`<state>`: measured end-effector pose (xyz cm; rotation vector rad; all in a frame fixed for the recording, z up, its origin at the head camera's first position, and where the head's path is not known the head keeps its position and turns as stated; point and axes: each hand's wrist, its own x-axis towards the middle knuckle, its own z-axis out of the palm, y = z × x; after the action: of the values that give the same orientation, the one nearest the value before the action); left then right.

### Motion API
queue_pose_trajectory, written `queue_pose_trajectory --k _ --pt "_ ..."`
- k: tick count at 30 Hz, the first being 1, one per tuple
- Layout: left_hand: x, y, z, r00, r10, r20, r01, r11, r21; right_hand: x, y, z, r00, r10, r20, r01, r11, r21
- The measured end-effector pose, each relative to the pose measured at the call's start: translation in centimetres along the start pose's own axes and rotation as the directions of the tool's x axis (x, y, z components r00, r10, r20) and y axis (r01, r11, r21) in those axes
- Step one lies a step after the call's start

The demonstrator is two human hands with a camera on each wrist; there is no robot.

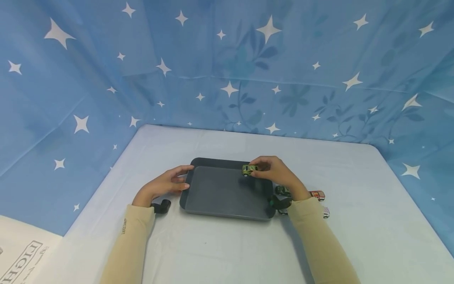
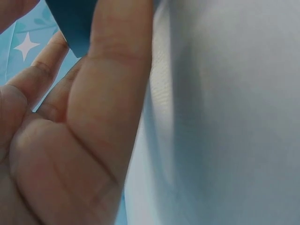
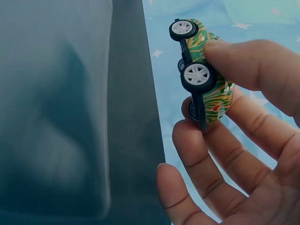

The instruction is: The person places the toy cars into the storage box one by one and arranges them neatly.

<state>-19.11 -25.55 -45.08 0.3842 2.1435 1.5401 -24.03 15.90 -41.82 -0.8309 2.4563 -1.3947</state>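
Note:
In the head view, my right hand (image 1: 274, 171) pinches a small toy car (image 1: 250, 170) over the right side of a dark grey tray (image 1: 227, 216). The right wrist view shows this toy car (image 3: 206, 77) in green and yellow stripes with white-spoked wheels, held tilted between thumb and fingers beside the tray's rim (image 3: 133, 117). My left hand (image 1: 166, 181) rests at the tray's left edge, its fingers fairly straight and the tips of forefinger and thumb on the rim. Up close in the left wrist view, a tray corner (image 2: 75, 28) shows between the left hand's (image 2: 79, 126) fingers.
Right of the tray, partly behind my right wrist, sit several more toy cars: a dark green one (image 1: 282, 190), an orange-red one (image 1: 317, 195) and a whitish one (image 1: 326, 213). A white cloth covers the table (image 1: 213, 252). Blue star-patterned curtains (image 1: 198, 79) hang behind.

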Motion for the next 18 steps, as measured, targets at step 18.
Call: queue_pose_trajectory --k 18 --pt "0.1 0.1 -0.1 1.0 0.0 -0.003 0.0 1.0 0.008 1.8 -0.7 1.9 1.0 0.022 0.021 -0.022 1.0 0.013"
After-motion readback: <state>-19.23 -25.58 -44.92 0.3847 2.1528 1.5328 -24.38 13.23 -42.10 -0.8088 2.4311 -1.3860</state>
